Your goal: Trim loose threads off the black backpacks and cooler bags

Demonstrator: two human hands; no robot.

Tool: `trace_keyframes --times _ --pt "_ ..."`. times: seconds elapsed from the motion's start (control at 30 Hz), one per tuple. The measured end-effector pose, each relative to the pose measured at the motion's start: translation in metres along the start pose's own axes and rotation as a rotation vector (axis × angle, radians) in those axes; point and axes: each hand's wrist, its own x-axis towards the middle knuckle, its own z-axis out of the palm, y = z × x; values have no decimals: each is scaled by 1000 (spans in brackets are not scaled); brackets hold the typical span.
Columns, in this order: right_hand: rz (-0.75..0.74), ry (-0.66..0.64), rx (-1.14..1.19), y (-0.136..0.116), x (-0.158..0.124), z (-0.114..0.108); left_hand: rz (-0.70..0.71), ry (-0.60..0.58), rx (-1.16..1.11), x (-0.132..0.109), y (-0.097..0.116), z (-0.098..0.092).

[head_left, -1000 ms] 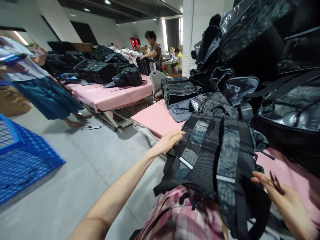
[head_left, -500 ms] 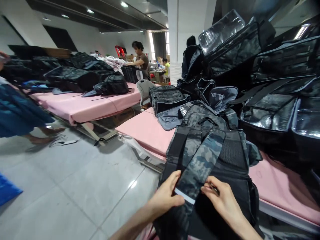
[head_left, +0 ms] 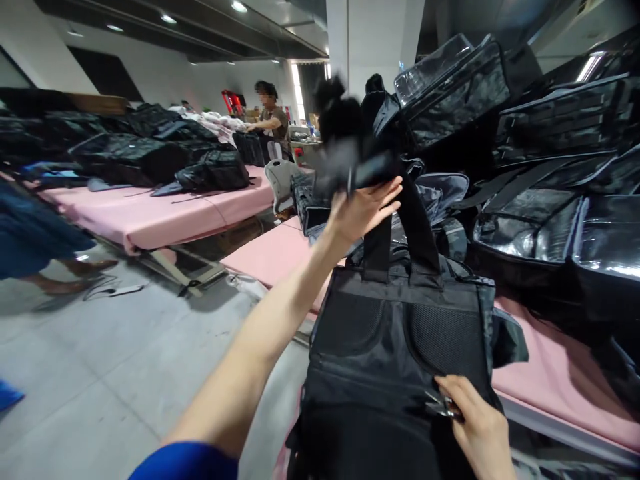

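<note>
A black backpack (head_left: pixel 360 347) lies with its mesh-padded back panel facing up. Both shoulder straps (head_left: pixel 419 223) stand raised at its far end, their upper parts blurred by motion. My left hand (head_left: pixel 367 208) reaches up beside the straps, fingers stretched out; whether it touches them is unclear through the blur. Low on the right side of the panel, my right hand (head_left: pixel 477 417) is closed around small metal thread snips (head_left: pixel 443 405), whose tips point left over the fabric.
The pink-covered table (head_left: pixel 540 347) bears a pile of camouflage bags (head_left: pixel 530 227) at right. Across the aisle, another pink table (head_left: pixel 125 217) holds more black bags (head_left: pixel 140 157). One person (head_left: pixel 275 123) works at its far end; another person's blue skirt (head_left: pixel 35 227) shows at left.
The straps, lying camouflage side up over the panel before, have swung up and away. My left hand has risen with them and opened. My right hand has shifted slightly right and down.
</note>
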Motion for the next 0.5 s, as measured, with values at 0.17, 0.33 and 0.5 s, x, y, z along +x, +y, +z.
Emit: trace_keyframes --times 0.17,0.33,0.5 --pt "-94 -58 99 6 -2 -4 143 -299 530 18 -96 18" --pt "65 45 266 31 15 -33 431 -702 1167 -7 -165 20" --pt "381 134 265 52 46 -53 593 -817 1313 -7 -179 22"
